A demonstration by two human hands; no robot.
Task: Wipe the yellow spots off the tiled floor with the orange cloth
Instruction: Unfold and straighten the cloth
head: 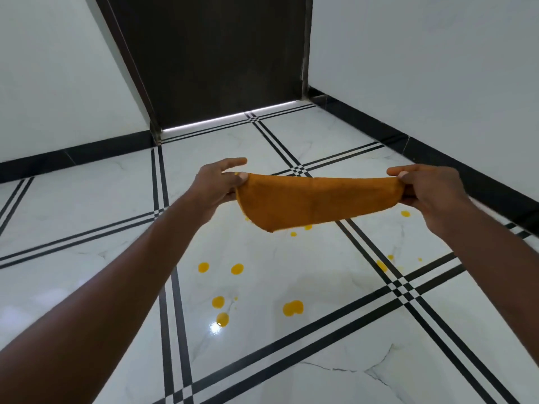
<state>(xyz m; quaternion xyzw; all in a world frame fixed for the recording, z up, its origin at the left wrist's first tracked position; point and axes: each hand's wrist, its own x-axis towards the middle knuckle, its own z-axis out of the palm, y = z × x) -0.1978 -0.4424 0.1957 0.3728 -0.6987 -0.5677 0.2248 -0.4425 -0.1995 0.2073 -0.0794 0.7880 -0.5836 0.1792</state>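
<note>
I hold the orange cloth (315, 201) stretched out in the air above the floor. My left hand (215, 185) pinches its left corner and my right hand (431, 193) pinches its right corner. Below it, several yellow spots lie on the white tiled floor (306, 360): a large blot (292, 308), two round ones (203, 267) (237, 269), two more near a light glare (218, 301) (222, 319), small ones just under the cloth's edge (307, 227), and others to the right (405, 213) (382, 265). The cloth hides part of the floor behind it.
A dark brown door (210, 59) stands straight ahead with light showing under it. White walls with a black skirting (437, 158) close in left and right. Black double stripes cross the glossy floor.
</note>
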